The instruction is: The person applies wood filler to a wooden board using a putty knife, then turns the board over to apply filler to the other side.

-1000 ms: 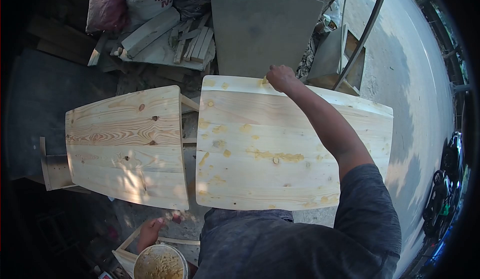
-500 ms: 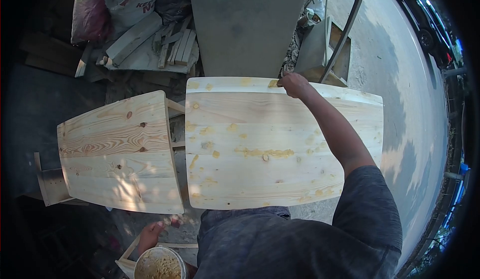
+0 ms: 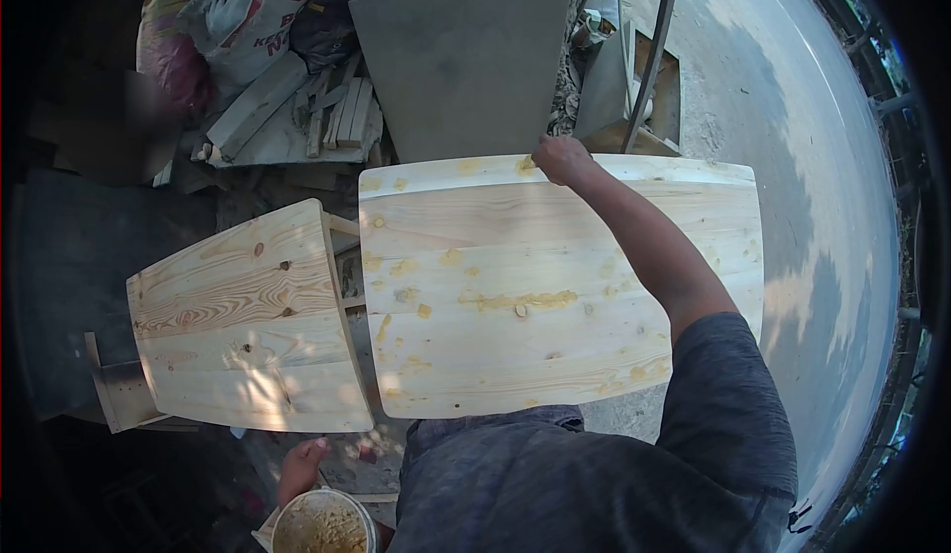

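My right hand (image 3: pixel 563 160) is closed in a pinch at the far edge of a pale wooden panel (image 3: pixel 475 355). Whatever it pinches is too small and hidden to make out. A yellowish patch of filler (image 3: pixel 525 165) lies right by its fingertips. Similar smears and spots dot the panel, with a long streak (image 3: pixel 525 300) across the middle. Low at the left, my left hand (image 3: pixel 300 469) is wrapped round the side of a white bucket (image 3: pixel 371 523), thumb sticking up. Crumbly yellowish paste (image 3: pixel 322 531) sits inside the bucket.
A second wooden panel (image 3: pixel 228 345) with brown knots stands left of the first, a narrow gap between them. Behind are a grey board (image 3: pixel 461 67), offcuts of wood (image 3: pixel 347 117) and stuffed sacks (image 3: pixel 243 38). A slanting metal pole (image 3: pixel 654 53) rises near the far edge, beside the paved road (image 3: pixel 832 256).
My right hand has slid slightly left along the panel's far edge. The view has shifted a little, and the left hand still has the bucket.
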Motion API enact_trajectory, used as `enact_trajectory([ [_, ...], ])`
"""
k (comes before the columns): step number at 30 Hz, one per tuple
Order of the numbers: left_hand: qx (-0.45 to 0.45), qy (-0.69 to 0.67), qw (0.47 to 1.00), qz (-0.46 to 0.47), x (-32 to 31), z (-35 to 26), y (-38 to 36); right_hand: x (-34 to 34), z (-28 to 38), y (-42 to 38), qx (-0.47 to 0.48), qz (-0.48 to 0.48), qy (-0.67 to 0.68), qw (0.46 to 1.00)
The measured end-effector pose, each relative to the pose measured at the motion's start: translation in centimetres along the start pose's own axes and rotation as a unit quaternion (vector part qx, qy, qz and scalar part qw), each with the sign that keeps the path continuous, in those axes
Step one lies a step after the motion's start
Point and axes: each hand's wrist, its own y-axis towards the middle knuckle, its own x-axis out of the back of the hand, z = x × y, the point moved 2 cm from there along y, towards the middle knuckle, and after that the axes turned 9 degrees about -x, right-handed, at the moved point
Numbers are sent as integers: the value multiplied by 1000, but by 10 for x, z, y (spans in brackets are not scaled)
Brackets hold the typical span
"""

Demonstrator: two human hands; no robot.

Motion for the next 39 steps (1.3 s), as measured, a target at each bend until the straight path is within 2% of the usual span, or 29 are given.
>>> enact_trajectory([
  [3, -3, 6, 1000, 26, -1, 1, 3, -13, 2, 6, -49, 55, 26, 997],
  [6, 7, 6, 999, 36, -4, 0, -1, 14, 10, -7, -43, 74, -21, 996],
  [9, -18, 28, 999, 41, -6, -2, 21, 2, 7, -26, -44, 128, -37, 990],
  [10, -28, 19, 999, 35, -9, -16, 20, 7, 3, -36, -81, 197, -60, 975],
  [13, -50, -14, 998, 24, -21, -39, 20, -12, -36, -93, -56, 160, 7, 985],
  [14, -57, -3, 998, 28, -26, -42, 22, -7, -51, -124, -86, 192, 99, 973],
  [17, -59, 26, 995, 72, -44, -51, 35, -1, -84, -219, -224, 290, 324, 872],
  [19, -63, 44, 992, 97, -60, -61, 43, -10, -88, -279, -299, 279, 414, 814],
  [21, -74, 60, 990, 107, -78, -77, 46, -48, -89, -329, -322, 295, 531, 726],
  [23, -99, 78, 985, 115, -94, -103, 45, -80, -75, -366, -315, 284, 610, 669],
  [25, -101, 101, 982, 124, -111, -133, 41, -96, -57, -384, -302, 277, 648, 642],
  [27, -128, 94, 980, 119, -128, -147, 41, -106, -37, -378, -308, 226, 650, 657],
  [29, -150, 114, 975, 115, -138, -159, 39, -112, -25, -350, -243, 125, 466, 842],
  [30, -143, 126, 976, 110, -142, -164, 37, -109, -17, -334, -203, 70, 360, 908],
  [32, -144, 124, 977, 101, -144, -169, 25, -85, 1, -295, -217, 96, 307, 921],
  [34, -139, 111, 979, 96, -143, -171, 15, -73, 19, -257, -222, 72, 303, 924],
  [38, -110, 91, 987, 70, -134, -142, -11, -96, 46, -218, -228, 25, 311, 923],
  [39, -105, 94, 988, 60, -130, -133, -17, -101, 47, -218, -218, 66, 303, 925],
])
